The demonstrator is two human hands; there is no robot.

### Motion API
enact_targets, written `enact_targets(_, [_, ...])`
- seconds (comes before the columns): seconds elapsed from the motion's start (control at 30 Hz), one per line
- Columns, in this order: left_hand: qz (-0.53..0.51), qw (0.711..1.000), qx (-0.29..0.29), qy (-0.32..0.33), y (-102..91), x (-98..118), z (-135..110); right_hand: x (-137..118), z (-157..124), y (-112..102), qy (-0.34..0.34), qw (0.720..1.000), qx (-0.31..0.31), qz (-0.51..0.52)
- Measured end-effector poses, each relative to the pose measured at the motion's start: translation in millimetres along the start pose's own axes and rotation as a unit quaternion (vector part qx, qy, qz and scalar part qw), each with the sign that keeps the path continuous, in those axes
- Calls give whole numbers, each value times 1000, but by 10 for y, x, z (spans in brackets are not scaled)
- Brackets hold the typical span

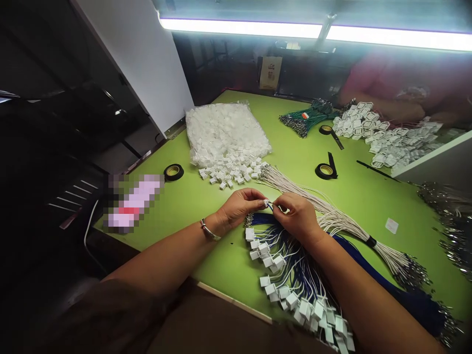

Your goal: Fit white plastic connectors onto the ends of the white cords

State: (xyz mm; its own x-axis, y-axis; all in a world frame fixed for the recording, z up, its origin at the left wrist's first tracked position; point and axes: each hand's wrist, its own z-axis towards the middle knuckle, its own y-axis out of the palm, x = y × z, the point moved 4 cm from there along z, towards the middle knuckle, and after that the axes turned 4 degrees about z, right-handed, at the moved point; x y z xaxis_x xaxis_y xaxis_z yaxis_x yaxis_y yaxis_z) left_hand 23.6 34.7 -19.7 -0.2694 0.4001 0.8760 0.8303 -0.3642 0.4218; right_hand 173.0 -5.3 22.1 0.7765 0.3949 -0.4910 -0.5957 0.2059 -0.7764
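My left hand point(239, 209) pinches a small white plastic connector point(265, 202) between thumb and fingers. My right hand point(298, 216) is closed on the end of a blue wire point(271, 208) and holds it against that connector. Both hands hover over a bundle of blue wires point(295, 275) whose ends carry white connectors point(309, 309). A bundle of white wires point(332, 211) lies just behind my right hand. Loose white connectors point(232, 172) lie scattered ahead of my hands, spilled from a clear bag point(224, 130) full of them.
The green table point(206, 236) holds rolls of black tape point(173, 171), point(326, 170), point(326, 130), a green wire bundle point(306, 118) and a heap of white parts point(387, 135). Another person's arms point(391, 105) rest at the far right. A white panel point(143, 54) stands at left.
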Motion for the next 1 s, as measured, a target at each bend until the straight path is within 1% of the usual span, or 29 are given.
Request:
enact_targets(0.07, [16,1000,6,10,8,11,-2,-48,-14,-12,-36,997,-2,-74])
enact_targets(0.1, [26,1000,7,16,16,17,-2,-57,-22,-8,-42,995,-3,-87])
enact_targets(0.23, [116,992,-5,44,66,46,-1,-25,-51,48,-39,998,-16,-52])
enact_targets(0.3, [157,986,-8,61,84,64,-3,28,-58,76,-12,1000,-25,-7])
enact_targets(0.4, [168,984,3,67,77,85,-12,125,-58,93,58,992,-38,104])
enact_targets(0.43, [171,983,8,66,72,91,-17,141,-55,90,71,989,-39,127])
enact_targets(0.47, [176,982,13,67,68,96,-22,146,-50,82,76,987,-37,133])
enact_targets(0.63, [199,977,20,78,109,78,-32,106,-28,81,103,990,-20,92])
enact_targets(0.73, [223,969,32,101,140,61,-22,93,-30,112,131,986,-16,102])
enact_targets(0.8, [254,959,33,120,160,76,-30,111,-28,93,153,980,-23,126])
enact_targets(0.87, [291,943,32,157,188,131,-76,145,-7,24,172,970,-59,162])
enact_targets(0.93, [328,918,20,221,252,206,-176,177,37,-78,176,955,-126,203])
enact_targets(0.97, [344,904,3,254,306,232,-242,185,64,-127,171,945,-165,224])
enact_targets(1.0, [362,887,-26,284,378,239,-314,189,97,-179,165,940,-181,237])
